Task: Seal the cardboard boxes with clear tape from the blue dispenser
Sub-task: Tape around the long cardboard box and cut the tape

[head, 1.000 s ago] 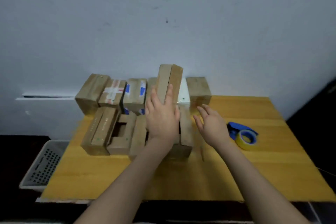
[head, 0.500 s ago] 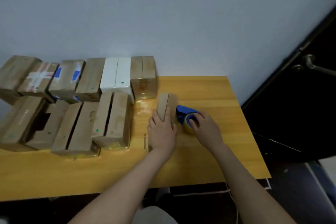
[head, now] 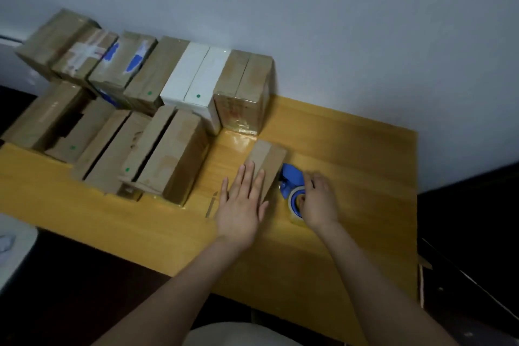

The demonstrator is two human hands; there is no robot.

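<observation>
Small cardboard box (head: 269, 160) lies alone on the worktop (head: 351, 149), apart from the stacked boxes (head: 157, 154) at left, likely for room to tape. Left hand (head: 241, 205) rests flat on it, fingers (head: 247, 180) straight, pinning it. Just beside it on the right is the blue tape dispenser (head: 292, 177). Right hand (head: 318, 202) curls round its roll, seemingly gripping to lift.

Small box (head: 268, 159): brown cardboard, flaps closed, just left of dispenser.
Blue dispenser (head: 292, 177): lying flat, clear tape roll (head: 295, 215) at near end.
Other boxes (head: 168, 149): two rows further left — some gaping.
</observation>
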